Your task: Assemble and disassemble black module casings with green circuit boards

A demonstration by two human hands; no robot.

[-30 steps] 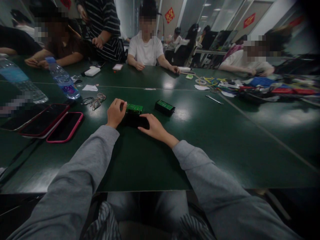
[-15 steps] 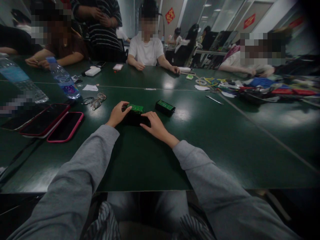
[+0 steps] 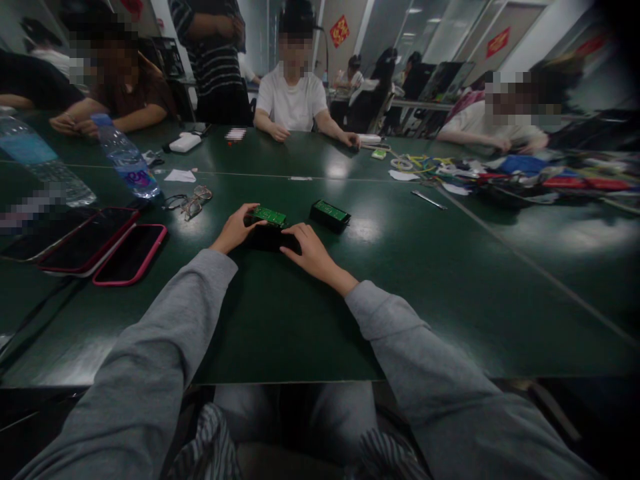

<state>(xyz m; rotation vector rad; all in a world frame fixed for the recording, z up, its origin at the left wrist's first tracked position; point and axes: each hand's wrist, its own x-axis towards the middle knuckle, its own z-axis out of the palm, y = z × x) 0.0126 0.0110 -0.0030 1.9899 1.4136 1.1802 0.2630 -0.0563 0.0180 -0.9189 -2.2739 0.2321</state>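
Observation:
In front of me is a black box with a green circuit board showing at its top. My left hand grips the box's left end, fingers over the far side and thumb on the near side. At the right end, my right hand holds the black box between its thumb and bent fingers. The palms hide both ends of it. A second black box with a green board in its top lies on the table just beyond my right hand, touched by neither hand.
On the green table at my left are phones, a water bottle and glasses. Farther right lie a metal wrench-like tool and a heap of cables. People sit across the table.
My left hand and the circuit board have shifted very slightly; my grip looks the same. Behind the table, the standing person in the striped top has moved to the right.

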